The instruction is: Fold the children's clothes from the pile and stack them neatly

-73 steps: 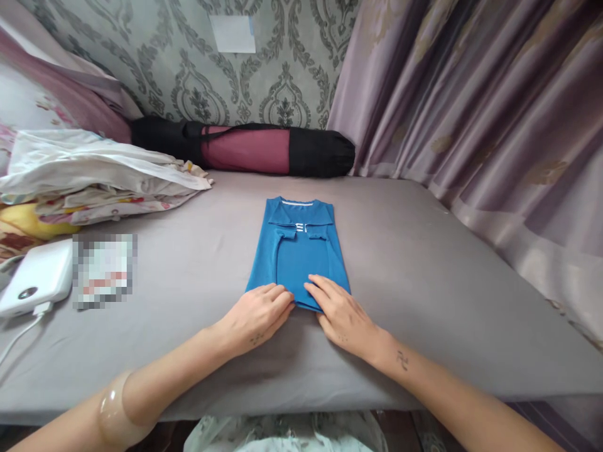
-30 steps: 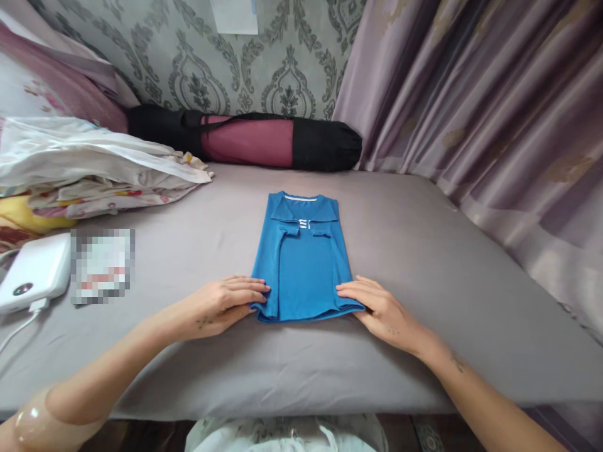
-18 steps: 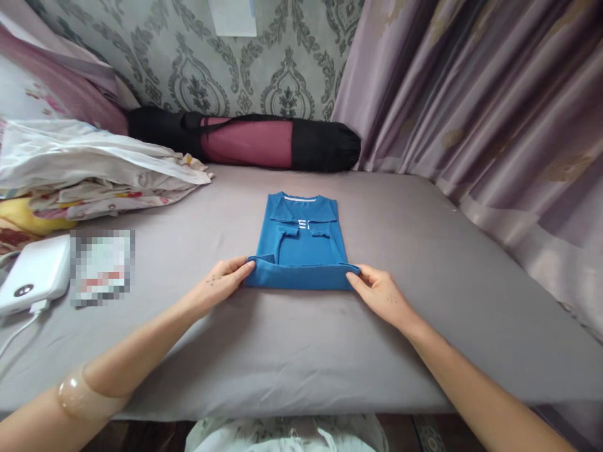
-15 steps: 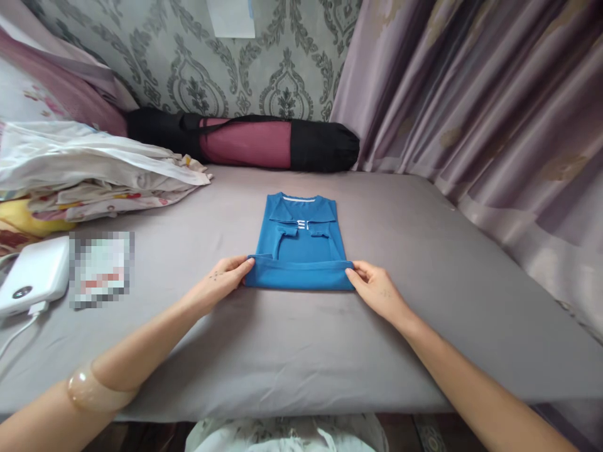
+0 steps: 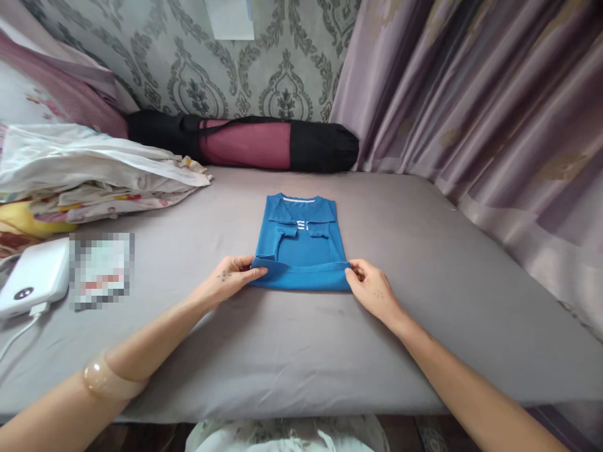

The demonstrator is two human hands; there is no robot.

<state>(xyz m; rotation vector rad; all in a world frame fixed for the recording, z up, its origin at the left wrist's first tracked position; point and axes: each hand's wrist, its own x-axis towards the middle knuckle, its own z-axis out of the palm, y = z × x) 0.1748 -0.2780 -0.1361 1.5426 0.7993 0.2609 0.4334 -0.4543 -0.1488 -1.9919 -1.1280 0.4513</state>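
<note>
A blue shirt [image 5: 304,248] lies on the grey bed sheet, its sides and sleeves folded inward and the neckline at the far end. Its near edge is turned over into a flat band. At the left corner of this band my left hand [image 5: 230,276] pinches the cloth, thumb on top and fingers underneath. My right hand [image 5: 373,284] grips the right corner between thumb and fingers. Between the two hands the upper edge of the band sags slightly.
Beyond the shirt, a long black and maroon bag [image 5: 245,143] lies against the patterned wall. Crumpled bedding [image 5: 94,163] is piled at the left, near a white power bank [image 5: 35,276] with a cable and a blurred packet [image 5: 101,271]. Purple curtains [image 5: 461,94] hang on the right.
My left hand has shifted a little to the right, its thumb reaching further over the band. The band's upper edge, straight before, now dips in the middle. My right hand has barely moved.
</note>
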